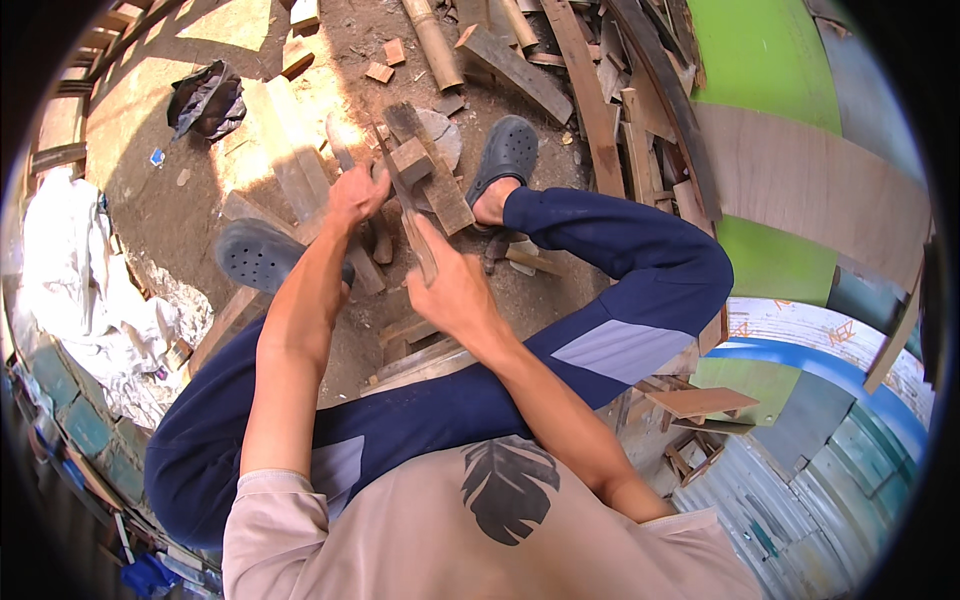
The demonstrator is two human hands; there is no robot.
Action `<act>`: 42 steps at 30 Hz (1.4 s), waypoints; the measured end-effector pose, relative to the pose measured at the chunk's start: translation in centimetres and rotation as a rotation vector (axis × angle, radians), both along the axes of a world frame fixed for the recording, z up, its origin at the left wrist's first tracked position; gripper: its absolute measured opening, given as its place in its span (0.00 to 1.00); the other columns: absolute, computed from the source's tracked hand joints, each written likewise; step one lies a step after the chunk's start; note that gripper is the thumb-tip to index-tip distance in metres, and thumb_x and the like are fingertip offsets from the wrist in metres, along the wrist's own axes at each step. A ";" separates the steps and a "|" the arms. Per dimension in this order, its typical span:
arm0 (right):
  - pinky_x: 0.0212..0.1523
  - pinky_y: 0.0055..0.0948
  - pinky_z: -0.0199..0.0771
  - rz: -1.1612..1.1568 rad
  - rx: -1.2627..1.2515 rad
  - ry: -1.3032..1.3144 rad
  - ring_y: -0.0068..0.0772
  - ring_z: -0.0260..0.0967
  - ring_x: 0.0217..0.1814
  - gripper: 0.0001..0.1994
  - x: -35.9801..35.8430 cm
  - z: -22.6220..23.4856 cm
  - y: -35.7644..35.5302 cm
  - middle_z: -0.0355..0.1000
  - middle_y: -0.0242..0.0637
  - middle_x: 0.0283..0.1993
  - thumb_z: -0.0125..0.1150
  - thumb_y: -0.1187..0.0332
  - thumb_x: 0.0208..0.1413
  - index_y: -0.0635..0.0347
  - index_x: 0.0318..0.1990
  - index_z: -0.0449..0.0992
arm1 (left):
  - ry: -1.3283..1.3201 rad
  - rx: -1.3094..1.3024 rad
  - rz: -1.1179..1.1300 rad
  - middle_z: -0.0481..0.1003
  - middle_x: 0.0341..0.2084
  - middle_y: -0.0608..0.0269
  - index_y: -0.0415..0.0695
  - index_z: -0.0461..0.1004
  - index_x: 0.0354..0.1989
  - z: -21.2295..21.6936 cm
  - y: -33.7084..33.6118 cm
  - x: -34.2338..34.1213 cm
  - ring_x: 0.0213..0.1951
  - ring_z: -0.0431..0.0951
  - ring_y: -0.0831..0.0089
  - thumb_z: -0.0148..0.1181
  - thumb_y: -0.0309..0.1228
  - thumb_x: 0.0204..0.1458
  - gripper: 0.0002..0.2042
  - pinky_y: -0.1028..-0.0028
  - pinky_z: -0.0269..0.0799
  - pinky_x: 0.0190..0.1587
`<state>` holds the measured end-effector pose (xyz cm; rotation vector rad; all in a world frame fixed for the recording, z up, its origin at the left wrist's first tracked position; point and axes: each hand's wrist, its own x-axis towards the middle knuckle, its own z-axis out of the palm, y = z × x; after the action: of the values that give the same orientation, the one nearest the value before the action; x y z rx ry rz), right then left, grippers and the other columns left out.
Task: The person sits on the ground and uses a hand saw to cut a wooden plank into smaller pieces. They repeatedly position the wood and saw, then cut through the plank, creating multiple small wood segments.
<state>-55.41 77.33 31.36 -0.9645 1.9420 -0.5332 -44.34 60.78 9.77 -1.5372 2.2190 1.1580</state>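
My right hand (458,296) is wrapped round the lower end of a long, narrow, brownish machete-like blade (396,178). The blade slants up and away to the left, between my left hand and a board. My left hand (358,195) is closed at the near-left end of a small wood block (411,160), its fingertips partly hidden by the blade. Under the block, a weathered board (447,196) lies aslant between my feet. Behind it is a pale, flat stone-like piece (440,138).
Dark clogs (505,155) flank the work. Planks and offcuts (515,72) are heaped at the far right, beside a green panel (750,50). A crumpled black plastic bag (207,100) lies far left, above white cloth (75,270). Corrugated metal sheets (770,515) are at lower right.
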 end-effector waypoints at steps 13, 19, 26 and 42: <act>0.51 0.46 0.80 -0.034 -0.019 -0.059 0.70 0.78 0.48 0.35 -0.9 1.1 1.2 0.79 0.65 0.45 0.58 0.72 0.53 0.59 0.73 0.65 | 0.029 -0.007 0.026 0.81 0.45 0.31 0.33 0.75 0.56 0.0 -0.4 -0.1 0.51 0.81 0.38 0.52 0.54 0.59 0.32 0.49 0.74 0.57; 0.50 0.44 0.80 -0.043 -0.066 0.000 0.66 0.79 0.48 0.35 0.3 0.8 1.6 0.79 0.64 0.49 0.57 0.73 0.53 0.60 0.72 0.66 | 0.068 -0.021 0.038 0.81 0.42 0.29 0.32 0.78 0.51 0.4 -0.2 -0.6 0.49 0.82 0.39 0.51 0.55 0.59 0.32 0.49 0.75 0.55; 0.44 0.47 0.81 -0.028 -0.126 -0.032 0.66 0.81 0.40 0.35 -0.3 1.9 1.5 0.80 0.65 0.43 0.59 0.73 0.55 0.60 0.74 0.64 | 0.111 -0.033 0.096 0.81 0.40 0.30 0.31 0.79 0.47 -0.6 -0.1 0.2 0.45 0.83 0.38 0.47 0.54 0.60 0.32 0.48 0.76 0.53; 0.49 0.35 0.80 -0.034 -0.231 0.028 0.48 0.85 0.48 0.31 0.0 5.4 5.7 0.82 0.59 0.48 0.58 0.75 0.59 0.64 0.72 0.66 | 0.079 0.048 0.063 0.81 0.45 0.33 0.37 0.77 0.58 0.6 -0.4 -0.5 0.49 0.82 0.42 0.43 0.53 0.61 0.32 0.49 0.75 0.56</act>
<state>-55.46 82.99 36.79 -1.0887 1.9539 -0.7802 -44.88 60.40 10.40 -1.5793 2.1895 1.3020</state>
